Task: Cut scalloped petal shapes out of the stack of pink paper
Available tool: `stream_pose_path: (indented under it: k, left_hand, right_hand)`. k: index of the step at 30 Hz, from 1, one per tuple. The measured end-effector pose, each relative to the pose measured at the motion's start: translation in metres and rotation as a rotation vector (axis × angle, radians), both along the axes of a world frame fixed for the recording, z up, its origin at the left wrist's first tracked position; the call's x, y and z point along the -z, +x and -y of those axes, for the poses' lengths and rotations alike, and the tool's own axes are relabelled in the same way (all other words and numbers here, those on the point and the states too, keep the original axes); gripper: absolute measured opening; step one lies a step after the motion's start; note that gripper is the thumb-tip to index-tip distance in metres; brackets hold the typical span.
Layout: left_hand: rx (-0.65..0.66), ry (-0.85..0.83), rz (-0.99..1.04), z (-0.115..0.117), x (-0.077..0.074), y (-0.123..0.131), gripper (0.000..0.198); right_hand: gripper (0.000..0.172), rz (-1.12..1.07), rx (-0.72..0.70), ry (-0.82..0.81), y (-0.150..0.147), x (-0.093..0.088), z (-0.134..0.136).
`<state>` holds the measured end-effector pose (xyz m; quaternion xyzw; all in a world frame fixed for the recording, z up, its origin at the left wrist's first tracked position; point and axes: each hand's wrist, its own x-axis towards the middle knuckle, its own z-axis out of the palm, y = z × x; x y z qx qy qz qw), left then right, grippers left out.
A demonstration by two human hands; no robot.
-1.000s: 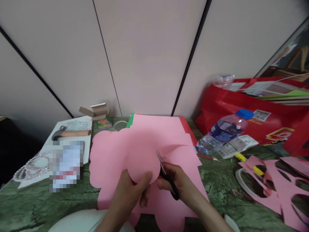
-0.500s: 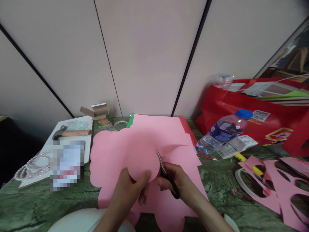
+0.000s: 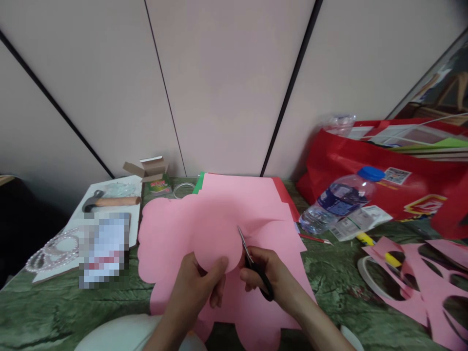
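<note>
A round pink paper disc (image 3: 217, 239) is pinched at its lower edge by my left hand (image 3: 203, 282), thumb on top. My right hand (image 3: 268, 273) grips a pair of black-handled scissors (image 3: 261, 275) just right of the disc. Their blades look closed together and point up and away from me, alongside the disc's right edge. Beneath both hands lie pink paper sheets (image 3: 252, 192) and several cut pink rounds (image 3: 161, 219), overlapping one another. Part of the disc's lower edge is hidden by my left thumb.
On the left, a hammer (image 3: 117, 201) and bead strings (image 3: 54, 251) rest on a white board (image 3: 133, 234). An opened small box (image 3: 157, 185) stands behind. To the right are a water bottle (image 3: 340, 200), a red bag (image 3: 365, 151), a tape roll (image 3: 365, 278) and pink offcuts (image 3: 420, 287).
The whole view has shifted slightly, so things appear a little further right. My hands, the disc and the scissors keep nearly the same pose.
</note>
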<state>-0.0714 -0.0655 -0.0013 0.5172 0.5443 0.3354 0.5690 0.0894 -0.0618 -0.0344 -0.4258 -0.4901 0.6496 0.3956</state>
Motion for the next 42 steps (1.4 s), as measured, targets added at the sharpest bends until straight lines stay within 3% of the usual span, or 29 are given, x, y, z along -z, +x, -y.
stream_pose_path:
  k: [42]
  left_hand:
    - [-0.048,0.005,0.081,-0.0017,-0.0001,0.0003,0.045]
  right_hand:
    - [0.037,0.046,-0.006,0.046,-0.0007,0.0005,0.0007]
